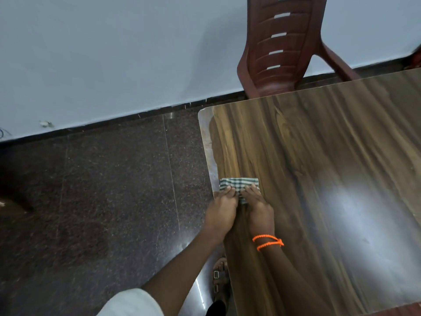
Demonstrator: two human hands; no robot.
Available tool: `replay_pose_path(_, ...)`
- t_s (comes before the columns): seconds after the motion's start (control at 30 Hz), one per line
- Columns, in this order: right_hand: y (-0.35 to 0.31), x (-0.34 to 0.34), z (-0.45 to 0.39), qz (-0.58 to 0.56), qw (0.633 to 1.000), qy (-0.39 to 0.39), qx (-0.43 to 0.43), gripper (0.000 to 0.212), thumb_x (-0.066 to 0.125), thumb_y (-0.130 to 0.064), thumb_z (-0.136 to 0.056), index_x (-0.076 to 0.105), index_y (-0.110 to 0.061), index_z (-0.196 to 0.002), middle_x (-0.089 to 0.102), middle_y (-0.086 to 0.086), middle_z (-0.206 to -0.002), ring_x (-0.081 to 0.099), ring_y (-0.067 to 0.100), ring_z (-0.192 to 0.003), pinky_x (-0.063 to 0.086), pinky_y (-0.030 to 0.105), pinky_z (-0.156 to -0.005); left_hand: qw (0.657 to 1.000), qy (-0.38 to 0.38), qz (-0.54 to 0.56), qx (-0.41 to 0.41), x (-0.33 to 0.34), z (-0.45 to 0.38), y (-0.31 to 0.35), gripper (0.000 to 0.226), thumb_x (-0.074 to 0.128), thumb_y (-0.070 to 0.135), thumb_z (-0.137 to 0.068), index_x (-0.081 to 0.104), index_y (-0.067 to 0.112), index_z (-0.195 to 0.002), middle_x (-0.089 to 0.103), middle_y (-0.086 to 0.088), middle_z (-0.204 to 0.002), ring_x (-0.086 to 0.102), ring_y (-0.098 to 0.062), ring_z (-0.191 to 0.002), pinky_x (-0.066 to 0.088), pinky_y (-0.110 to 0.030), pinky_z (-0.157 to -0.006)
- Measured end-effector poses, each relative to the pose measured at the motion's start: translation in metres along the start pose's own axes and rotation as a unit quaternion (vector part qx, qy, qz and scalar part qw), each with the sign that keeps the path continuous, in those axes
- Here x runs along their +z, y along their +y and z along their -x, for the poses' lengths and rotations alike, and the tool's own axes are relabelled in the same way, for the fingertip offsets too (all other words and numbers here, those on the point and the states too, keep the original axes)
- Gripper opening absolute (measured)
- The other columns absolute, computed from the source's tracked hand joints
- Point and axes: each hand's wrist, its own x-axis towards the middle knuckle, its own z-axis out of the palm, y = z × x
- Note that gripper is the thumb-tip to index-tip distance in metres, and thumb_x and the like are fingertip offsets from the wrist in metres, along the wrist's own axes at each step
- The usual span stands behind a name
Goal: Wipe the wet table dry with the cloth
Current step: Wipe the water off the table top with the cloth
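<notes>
A small folded green-and-white checked cloth (239, 183) lies on the wood-grain table (330, 167), close to its left edge. My left hand (222, 212) and my right hand (259, 210) sit side by side on the cloth's near half, fingers laid flat and pressing it down onto the tabletop. An orange cord is wound round my right wrist. The near part of the cloth is hidden under my fingers. A bright glare patch shines on the tabletop to the right of my hands.
A maroon plastic chair (280, 46) stands at the table's far edge against a pale wall. Dark speckled floor tiles (102, 190) lie left of the table. My sandalled foot (219, 279) shows beside the table's left edge.
</notes>
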Motion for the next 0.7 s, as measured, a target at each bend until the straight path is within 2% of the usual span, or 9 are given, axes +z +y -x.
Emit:
replay_pose_path(0.13, -0.027, 0.022, -0.033, -0.003, 1.0, 0.008, -0.015, 0.037, 0.051, -0.001, -0.08, 0.07, -0.009, -0.111, 0.065, 0.008, -0.123, 0.05, 0.019, -0.127, 0.042, 0.03, -0.103, 0.998, 0.006, 0.012, -0.054, -0.01, -0.025, -0.034, 0.039, 0.038, 0.016, -0.097, 0.057, 0.013, -0.132, 0.055, -0.007, -0.139, 0.056, -0.025, -0.123, 0.049, -0.038, -0.098)
replay_pose_path(0.23, -0.037, 0.037, -0.029, -0.004, 0.999, -0.001, -0.04, 0.035, 0.057, 0.001, -0.08, 0.07, -0.009, -0.111, 0.065, 0.006, -0.123, 0.05, 0.019, -0.127, 0.041, 0.031, -0.104, 0.999, 0.001, 0.025, -0.047, -0.011, -0.012, -0.055, 0.043, 0.03, 0.023, -0.094, 0.062, 0.017, -0.123, 0.061, -0.005, -0.129, 0.058, -0.023, -0.119, 0.05, -0.039, -0.095)
replay_pose_path(0.33, -0.036, 0.037, -0.006, -0.009, 0.996, -0.027, -0.082, 0.034, 0.056, -0.003, -0.082, 0.069, -0.009, -0.113, 0.063, 0.004, -0.127, 0.047, 0.017, -0.13, 0.037, 0.036, -0.108, 0.999, 0.003, 0.034, -0.016, -0.004, 0.015, -0.063, 0.036, 0.042, 0.014, -0.092, 0.064, 0.014, -0.121, 0.062, -0.007, -0.127, 0.057, -0.025, -0.12, 0.051, -0.041, -0.095)
replay_pose_path(0.4, -0.028, 0.029, 0.005, -0.008, 0.995, -0.031, -0.099, 0.036, 0.047, -0.011, -0.086, 0.069, -0.009, -0.114, 0.062, 0.003, -0.128, 0.046, 0.017, -0.131, 0.034, 0.035, -0.109, 1.0, 0.009, 0.023, 0.002, 0.002, 0.025, -0.054, 0.036, 0.055, 0.006, -0.087, 0.066, 0.01, -0.121, 0.062, -0.008, -0.129, 0.054, -0.024, -0.126, 0.052, -0.039, -0.096)
replay_pose_path(0.5, -0.012, 0.008, 0.002, 0.0, 0.995, -0.027, -0.095, 0.04, 0.042, -0.015, -0.088, 0.067, -0.01, -0.119, 0.059, 0.004, -0.132, 0.045, 0.016, -0.132, 0.034, 0.035, -0.11, 0.999, 0.006, 0.017, 0.035, 0.011, 0.012, -0.034, 0.038, 0.072, 0.007, -0.077, 0.07, 0.011, -0.115, 0.067, -0.005, -0.123, 0.057, -0.019, -0.123, 0.052, -0.031, -0.096)
replay_pose_path(0.57, -0.003, 0.0, -0.016, 0.009, 0.997, -0.015, -0.077, 0.041, 0.041, -0.017, -0.087, 0.067, -0.01, -0.119, 0.06, 0.004, -0.131, 0.046, 0.018, -0.131, 0.033, 0.033, -0.11, 0.999, 0.017, 0.026, 0.042, 0.006, -0.011, -0.024, 0.036, 0.073, 0.008, -0.077, 0.071, 0.011, -0.113, 0.068, -0.004, -0.121, 0.058, -0.019, -0.121, 0.053, -0.03, -0.091)
replay_pose_path(0.63, 0.001, -0.001, -0.041, 0.014, 0.999, -0.001, -0.044, 0.041, 0.041, -0.016, -0.087, 0.068, -0.011, -0.117, 0.061, 0.005, -0.129, 0.048, 0.019, -0.129, 0.031, 0.024, -0.11, 0.999, 0.01, 0.017, 0.031, -0.003, -0.038, -0.02, 0.032, 0.069, 0.009, -0.08, 0.071, 0.012, -0.112, 0.068, -0.002, -0.12, 0.059, -0.018, -0.12, 0.053, -0.029, -0.089)
replay_pose_path(0.7, -0.002, 0.004, -0.066, 0.016, 1.0, 0.006, -0.019, 0.039, 0.045, -0.01, -0.084, 0.068, -0.012, -0.116, 0.062, 0.005, -0.127, 0.049, 0.018, -0.128, 0.03, 0.017, -0.108, 1.0, 0.007, -0.004, 0.011, -0.012, -0.061, -0.024, 0.03, 0.06, 0.012, -0.088, 0.068, 0.013, -0.117, 0.065, -0.002, -0.126, 0.055, -0.017, -0.124, 0.052, -0.03, -0.092)
